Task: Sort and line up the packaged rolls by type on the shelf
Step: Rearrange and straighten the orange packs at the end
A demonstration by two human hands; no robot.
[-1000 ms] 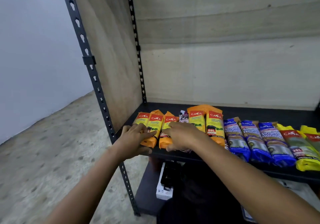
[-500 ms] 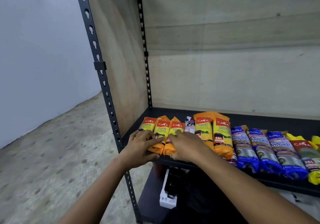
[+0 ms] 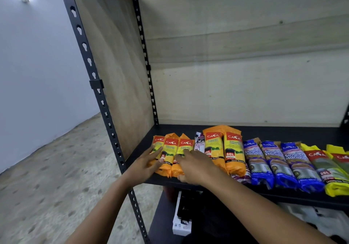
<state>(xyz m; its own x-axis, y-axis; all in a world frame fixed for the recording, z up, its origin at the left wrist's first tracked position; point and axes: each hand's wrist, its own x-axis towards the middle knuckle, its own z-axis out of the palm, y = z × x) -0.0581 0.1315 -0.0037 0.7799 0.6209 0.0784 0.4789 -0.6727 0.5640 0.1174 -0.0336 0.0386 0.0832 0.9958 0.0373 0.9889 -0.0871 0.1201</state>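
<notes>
Three small orange rolls [image 3: 171,149] lie side by side at the left end of the black shelf [image 3: 283,132]. To their right come a white drawstring roll [image 3: 199,143], two large orange rolls [image 3: 234,149], three blue rolls [image 3: 273,160] and yellow rolls [image 3: 324,168]. My left hand [image 3: 147,166] clasps the leftmost small orange roll, fingers over it and thumb on the second one. My right hand [image 3: 196,166] lies flat, fingers apart, over the third small orange roll and the lower part of the drawstring roll.
The black rack post [image 3: 103,102] stands just left of my left arm, with a wooden side panel [image 3: 117,64] behind it. A purple pack [image 3: 242,178] peeks out under the large orange rolls. On the lower shelf sits a white box [image 3: 181,226].
The view has tilted so the shelf sits lower in the frame. Both hands stay on the small orange rolls, and the right fingers have spread a little further left.
</notes>
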